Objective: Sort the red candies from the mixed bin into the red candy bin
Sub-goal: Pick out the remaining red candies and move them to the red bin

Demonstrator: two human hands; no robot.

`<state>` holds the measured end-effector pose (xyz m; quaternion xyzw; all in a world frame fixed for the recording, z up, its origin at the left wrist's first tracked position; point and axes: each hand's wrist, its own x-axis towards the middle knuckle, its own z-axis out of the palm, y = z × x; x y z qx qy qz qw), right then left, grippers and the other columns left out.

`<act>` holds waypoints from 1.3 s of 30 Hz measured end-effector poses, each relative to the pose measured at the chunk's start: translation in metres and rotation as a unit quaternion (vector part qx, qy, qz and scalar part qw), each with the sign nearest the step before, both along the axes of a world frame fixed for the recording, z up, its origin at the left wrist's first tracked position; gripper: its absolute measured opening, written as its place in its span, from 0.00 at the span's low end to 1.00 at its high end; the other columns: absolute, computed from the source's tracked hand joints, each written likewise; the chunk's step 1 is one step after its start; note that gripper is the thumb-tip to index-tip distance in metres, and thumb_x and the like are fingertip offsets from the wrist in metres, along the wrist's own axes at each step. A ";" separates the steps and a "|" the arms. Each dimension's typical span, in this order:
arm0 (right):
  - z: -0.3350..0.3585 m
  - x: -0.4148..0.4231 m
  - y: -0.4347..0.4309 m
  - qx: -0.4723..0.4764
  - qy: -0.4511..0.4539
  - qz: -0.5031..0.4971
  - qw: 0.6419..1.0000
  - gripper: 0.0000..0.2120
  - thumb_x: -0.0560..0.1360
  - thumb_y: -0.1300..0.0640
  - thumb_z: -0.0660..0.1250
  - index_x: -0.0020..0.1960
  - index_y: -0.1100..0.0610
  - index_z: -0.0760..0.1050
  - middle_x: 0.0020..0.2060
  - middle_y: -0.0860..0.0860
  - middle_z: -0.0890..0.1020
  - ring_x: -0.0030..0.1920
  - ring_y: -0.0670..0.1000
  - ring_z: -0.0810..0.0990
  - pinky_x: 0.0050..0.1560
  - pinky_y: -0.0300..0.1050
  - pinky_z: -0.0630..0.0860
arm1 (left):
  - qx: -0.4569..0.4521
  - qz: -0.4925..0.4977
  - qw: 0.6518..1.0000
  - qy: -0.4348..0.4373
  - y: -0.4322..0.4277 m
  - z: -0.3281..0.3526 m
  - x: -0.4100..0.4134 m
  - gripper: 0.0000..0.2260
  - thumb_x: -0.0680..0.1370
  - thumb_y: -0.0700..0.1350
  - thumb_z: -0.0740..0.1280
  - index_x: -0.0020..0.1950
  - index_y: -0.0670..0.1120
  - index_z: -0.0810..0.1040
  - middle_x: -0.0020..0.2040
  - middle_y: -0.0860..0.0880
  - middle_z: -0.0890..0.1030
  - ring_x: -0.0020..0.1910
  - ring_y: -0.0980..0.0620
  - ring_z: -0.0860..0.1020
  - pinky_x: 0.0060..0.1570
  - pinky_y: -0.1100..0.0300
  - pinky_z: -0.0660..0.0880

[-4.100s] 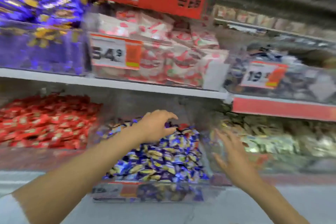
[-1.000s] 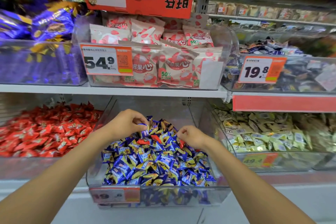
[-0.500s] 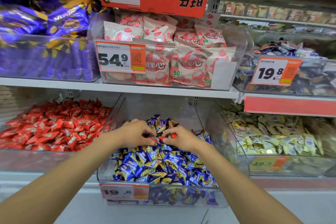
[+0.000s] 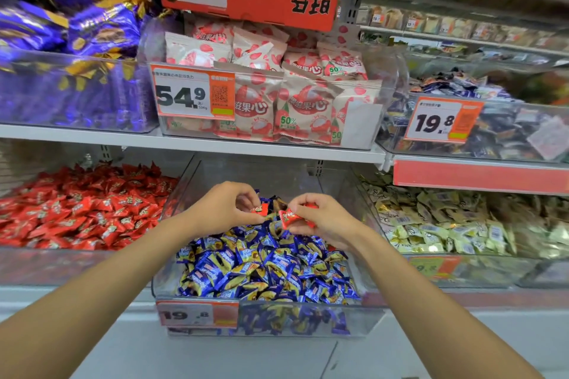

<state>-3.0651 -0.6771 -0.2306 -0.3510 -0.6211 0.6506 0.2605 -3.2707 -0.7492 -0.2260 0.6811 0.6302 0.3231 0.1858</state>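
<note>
Since 0.5 s ago I've raised both hands off the blue pile in the mixed bin (image 4: 268, 318). My left hand (image 4: 226, 209) pinches 1 red candy (image 4: 257, 210), and my right hand (image 4: 326, 220) pinches a 2nd red candy (image 4: 289, 218). The red candy bin (image 4: 61, 264) sits just left, under a white shop shelf (image 4: 92, 135).

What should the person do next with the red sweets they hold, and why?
Probably carry both hands left to the red candy bin and release: the left hand pinches a red candy, the right hand grips a second red candy, both over the mixed bin.
</note>
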 end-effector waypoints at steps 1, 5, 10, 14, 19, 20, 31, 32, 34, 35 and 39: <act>0.005 0.005 -0.002 0.005 0.003 -0.007 1.000 0.04 0.79 0.66 0.61 0.50 0.62 0.75 0.42 0.58 0.80 0.36 0.49 0.83 0.38 0.37 0.80 | -0.005 -0.010 1.000 -0.022 0.001 0.001 0.005 0.10 0.69 0.48 0.76 0.46 0.50 0.79 0.41 0.53 0.81 0.39 0.59 0.79 0.44 0.64 0.76; 0.024 0.033 -0.006 0.080 -0.032 -0.043 0.995 0.12 0.79 0.68 0.56 0.47 0.61 0.77 0.36 0.55 0.77 0.32 0.47 0.76 0.28 0.34 0.70 | -0.009 -0.047 0.999 -0.011 0.012 0.000 0.026 0.11 0.71 0.47 0.75 0.53 0.51 0.81 0.45 0.52 0.82 0.42 0.56 0.79 0.48 0.60 0.76; 0.031 0.092 -0.009 0.224 -0.113 -0.086 0.964 0.12 0.81 0.57 0.60 0.42 0.57 0.79 0.28 0.49 0.71 0.26 0.44 0.67 0.28 0.34 0.64 | -0.051 -0.088 0.995 -0.017 0.032 -0.013 0.062 0.18 0.75 0.43 0.71 0.64 0.51 0.75 0.58 0.54 0.78 0.56 0.59 0.75 0.59 0.60 0.71; 0.021 0.138 -0.006 0.216 -0.086 -0.123 0.965 0.14 0.79 0.56 0.64 0.35 0.58 0.73 0.27 0.50 0.72 0.26 0.45 0.71 0.29 0.36 0.67 | -0.075 -0.138 0.986 0.056 0.058 -0.028 0.101 0.13 0.79 0.43 0.64 0.63 0.51 0.76 0.58 0.56 0.76 0.54 0.60 0.74 0.53 0.67 0.68; 0.005 0.169 0.004 0.187 -0.083 -0.133 0.970 0.03 0.77 0.63 0.66 0.46 0.59 0.78 0.32 0.54 0.77 0.33 0.50 0.74 0.29 0.37 0.70 | -0.083 -0.112 0.987 0.078 0.105 -0.052 0.147 0.07 0.78 0.44 0.67 0.49 0.43 0.83 0.39 0.55 0.78 0.36 0.63 0.75 0.38 0.72 0.68; 0.000 0.170 0.006 0.190 -0.083 -0.126 0.970 0.03 0.77 0.63 0.67 0.46 0.58 0.79 0.32 0.54 0.76 0.33 0.51 0.73 0.29 0.37 0.69 | -0.080 -0.104 0.987 0.095 0.114 -0.058 0.150 0.07 0.77 0.45 0.68 0.47 0.42 0.83 0.40 0.52 0.79 0.40 0.59 0.76 0.42 0.67 0.70; -0.021 0.169 0.025 0.174 -0.082 -0.096 0.977 0.03 0.76 0.62 0.67 0.48 0.60 0.80 0.28 0.47 0.77 0.30 0.48 0.72 0.30 0.37 0.69 | -0.107 -0.031 0.973 0.201 0.128 -0.054 0.098 0.11 0.72 0.51 0.73 0.53 0.51 0.82 0.52 0.54 0.80 0.50 0.55 0.78 0.49 0.63 0.71; -0.022 0.167 0.025 0.172 -0.085 -0.094 0.977 0.03 0.76 0.63 0.67 0.48 0.60 0.80 0.28 0.47 0.77 0.31 0.48 0.72 0.30 0.36 0.69 | -0.107 -0.039 0.982 0.149 0.127 -0.052 0.105 0.11 0.72 0.51 0.73 0.53 0.51 0.82 0.51 0.53 0.80 0.49 0.54 0.78 0.48 0.63 0.71; -0.022 0.165 0.024 0.168 -0.091 -0.091 0.977 0.03 0.76 0.63 0.67 0.48 0.59 0.80 0.28 0.50 0.77 0.31 0.49 0.72 0.30 0.36 0.69 | -0.106 -0.071 0.980 0.150 0.127 -0.057 0.120 0.11 0.72 0.54 0.72 0.52 0.52 0.83 0.52 0.53 0.80 0.52 0.53 0.78 0.50 0.61 0.71; -0.020 0.165 0.023 0.165 -0.090 -0.090 0.978 0.03 0.76 0.63 0.67 0.48 0.58 0.79 0.28 0.50 0.77 0.30 0.48 0.73 0.30 0.36 0.70 | -0.104 -0.082 0.968 0.214 0.128 -0.064 0.126 0.13 0.71 0.56 0.72 0.53 0.53 0.82 0.53 0.53 0.78 0.54 0.52 0.77 0.50 0.60 0.70; -0.015 0.166 0.020 0.163 -0.084 -0.095 0.979 0.04 0.76 0.65 0.67 0.50 0.62 0.79 0.27 0.46 0.77 0.27 0.42 0.74 0.30 0.35 0.70 | -0.115 -0.050 0.913 0.388 0.131 -0.073 0.127 0.12 0.70 0.58 0.72 0.50 0.57 0.80 0.56 0.52 0.74 0.56 0.49 0.74 0.49 0.58 0.68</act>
